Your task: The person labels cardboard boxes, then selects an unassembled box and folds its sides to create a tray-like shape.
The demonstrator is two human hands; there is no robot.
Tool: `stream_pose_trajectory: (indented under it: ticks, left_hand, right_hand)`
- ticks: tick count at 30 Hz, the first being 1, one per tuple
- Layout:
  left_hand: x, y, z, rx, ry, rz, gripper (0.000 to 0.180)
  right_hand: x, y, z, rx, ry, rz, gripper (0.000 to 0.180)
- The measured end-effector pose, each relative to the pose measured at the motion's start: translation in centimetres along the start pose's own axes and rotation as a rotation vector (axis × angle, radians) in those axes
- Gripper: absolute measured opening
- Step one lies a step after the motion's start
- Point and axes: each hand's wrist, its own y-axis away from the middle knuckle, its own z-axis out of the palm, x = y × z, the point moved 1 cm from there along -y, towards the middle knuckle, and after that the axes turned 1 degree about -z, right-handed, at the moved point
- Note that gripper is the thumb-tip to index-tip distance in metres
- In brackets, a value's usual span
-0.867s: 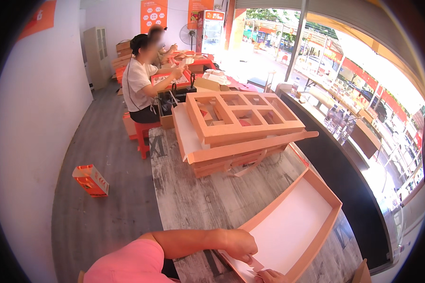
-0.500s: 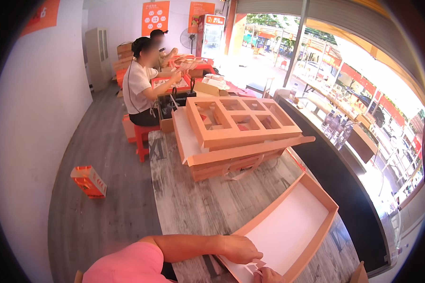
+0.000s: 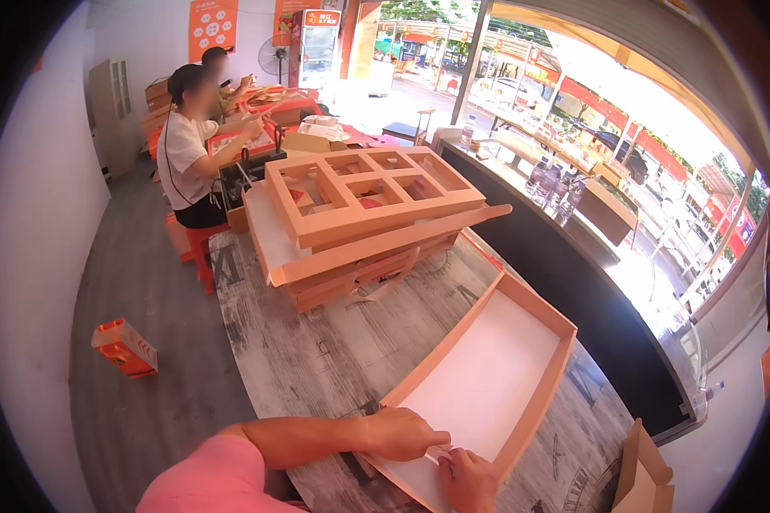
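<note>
A shallow, long cardboard box (image 3: pixel 479 368) with brown walls and a white inside lies open at an angle on the wood-patterned table. Over its near end, my left hand (image 3: pixel 402 433) reaches in from the left, fingers pinched together. Close beside it my right hand (image 3: pixel 469 479) is closed too, its fingertips almost meeting the left ones. Between them shows a small whitish strip (image 3: pixel 438 451), thin and partly hidden by the fingers; I cannot make out its exact kind.
Beyond the box stand stacked cardboard boxes, topped by a divided cardboard frame (image 3: pixel 376 192) with ribbon hanging below. A cardboard piece (image 3: pixel 643 470) is at the near right. An orange paper bag (image 3: pixel 126 348) stands on the floor. Two people sit at the far left; bottles (image 3: pixel 546 184) line the counter.
The view has swung to the right, so the scene sits further left. My right hand shows more fully now. Both hands still pinch at the whitish strip near the box's near end.
</note>
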Motion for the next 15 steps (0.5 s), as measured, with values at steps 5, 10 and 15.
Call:
stream_pose_trajectory:
  ticks: [5, 10, 15]
  left_hand:
    - [-0.6, 0.3, -0.1, 0.078, 0.041, 0.011, 0.033]
    - [-1.6, 0.2, 0.7, 0.216, 0.149, 0.044, 0.027]
    - [-0.7, 0.5, 0.4, 0.182, 0.118, 0.072, 0.026]
  right_hand:
    - [-1.0, 0.0, -0.3, 0.111, -0.003, -0.008, 0.011]
    - [-0.2, 0.2, 1.2, 0.172, -0.024, 0.000, 0.019]
    - [-0.4, 0.5, 1.1, 0.058, 0.032, 0.048, 0.023]
